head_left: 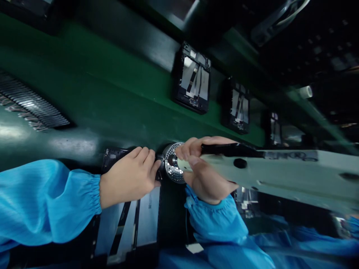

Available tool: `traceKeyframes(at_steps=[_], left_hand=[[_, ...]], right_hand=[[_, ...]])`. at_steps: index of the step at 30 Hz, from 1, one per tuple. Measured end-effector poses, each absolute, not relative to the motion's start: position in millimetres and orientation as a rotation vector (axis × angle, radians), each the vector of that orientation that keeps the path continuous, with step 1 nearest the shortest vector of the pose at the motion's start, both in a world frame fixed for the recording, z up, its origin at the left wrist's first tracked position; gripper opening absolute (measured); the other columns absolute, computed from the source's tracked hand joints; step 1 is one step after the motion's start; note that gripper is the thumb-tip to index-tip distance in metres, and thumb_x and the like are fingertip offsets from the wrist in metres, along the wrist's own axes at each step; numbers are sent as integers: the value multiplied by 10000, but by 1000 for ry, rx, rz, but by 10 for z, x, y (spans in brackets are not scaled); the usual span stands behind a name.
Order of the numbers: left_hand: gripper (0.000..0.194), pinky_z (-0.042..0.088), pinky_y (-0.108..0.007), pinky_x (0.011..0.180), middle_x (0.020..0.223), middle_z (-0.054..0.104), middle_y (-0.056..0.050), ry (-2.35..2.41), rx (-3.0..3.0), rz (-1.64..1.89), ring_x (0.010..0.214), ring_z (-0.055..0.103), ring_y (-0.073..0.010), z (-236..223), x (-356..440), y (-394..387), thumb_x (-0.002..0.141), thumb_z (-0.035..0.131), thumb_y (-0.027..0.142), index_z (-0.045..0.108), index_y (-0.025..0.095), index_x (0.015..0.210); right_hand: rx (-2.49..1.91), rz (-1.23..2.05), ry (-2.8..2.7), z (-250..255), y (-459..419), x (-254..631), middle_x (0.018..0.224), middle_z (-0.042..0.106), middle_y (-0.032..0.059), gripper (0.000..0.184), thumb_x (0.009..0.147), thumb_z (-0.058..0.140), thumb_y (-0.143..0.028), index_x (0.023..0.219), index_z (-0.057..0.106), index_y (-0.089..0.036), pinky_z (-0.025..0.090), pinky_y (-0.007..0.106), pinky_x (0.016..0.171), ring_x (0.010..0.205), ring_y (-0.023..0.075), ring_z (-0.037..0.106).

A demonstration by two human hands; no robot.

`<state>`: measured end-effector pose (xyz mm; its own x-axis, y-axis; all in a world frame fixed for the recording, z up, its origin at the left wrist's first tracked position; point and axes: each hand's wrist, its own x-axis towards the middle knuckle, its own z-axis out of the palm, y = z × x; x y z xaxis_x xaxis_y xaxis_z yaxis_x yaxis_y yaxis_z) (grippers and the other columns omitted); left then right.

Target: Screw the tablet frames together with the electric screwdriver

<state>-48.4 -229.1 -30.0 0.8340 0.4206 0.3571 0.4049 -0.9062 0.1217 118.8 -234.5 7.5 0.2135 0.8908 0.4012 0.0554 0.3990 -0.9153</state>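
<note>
A long green belt (112,93) runs across the whole bench, tilted in this view, and it carries a row of dark frames. The nearest frame (129,220) lies right under the person's arms, with pale panels and dark strips showing inside it. Further along the belt sits a second frame (193,83), then a third frame (237,106), each well apart from the next, and a fourth shape beyond them is too dim to make out.

A big pale tool (280,172) comes in from the right side, with a black button on its flank and a darker strip along its top. Both forearms are covered by bright blue sleeves (42,201) gathered at the wrists.

The right hand (204,168) is wrapped around the front end of the tool, fingers closed over it and thumb laid along the pale nose. The left hand (131,175) rests on the upper corner of the nearest frame, fingers curled down against its edge; whether it pinches anything there I cannot tell.

Between the two hands sits a small round metal dish (172,164) with many tiny holes, just beside the left fingertips and touching the tip of the tool. A grey ribbed rack (33,104) lies at the far left of the bench.
</note>
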Motion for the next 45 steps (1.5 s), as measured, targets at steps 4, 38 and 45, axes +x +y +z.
traceKeyframes(at_steps=[4,38,45], left_hand=[[433,570,-449,833,1058,721,-257,655,2968,595,996,705,-358,-299,-488,-2299,1013,518,366,696,-8,1139],[428,587,-448,833,1069,727,-257,649,2970,627,992,717,-348,-367,-533,-2278,1018,506,362,708,-4,1110],[415,577,-451,837,1070,726,-255,650,2968,615,990,711,-349,-322,-508,-2274,1019,498,345,706,1,1122]], right_hand=[[-992,770,-1204,84,-2333,1197,631,528,-61,298,711,747,-127,958,730,-294,480,277,484,532,111,530],[-1076,830,-1185,201,-2422,1254,691,563,-47,360,717,729,-50,980,728,-297,518,317,570,627,129,552],[-1072,809,-1210,210,-2424,1221,706,564,-51,377,721,723,-34,1001,720,-288,526,324,583,632,128,558]])
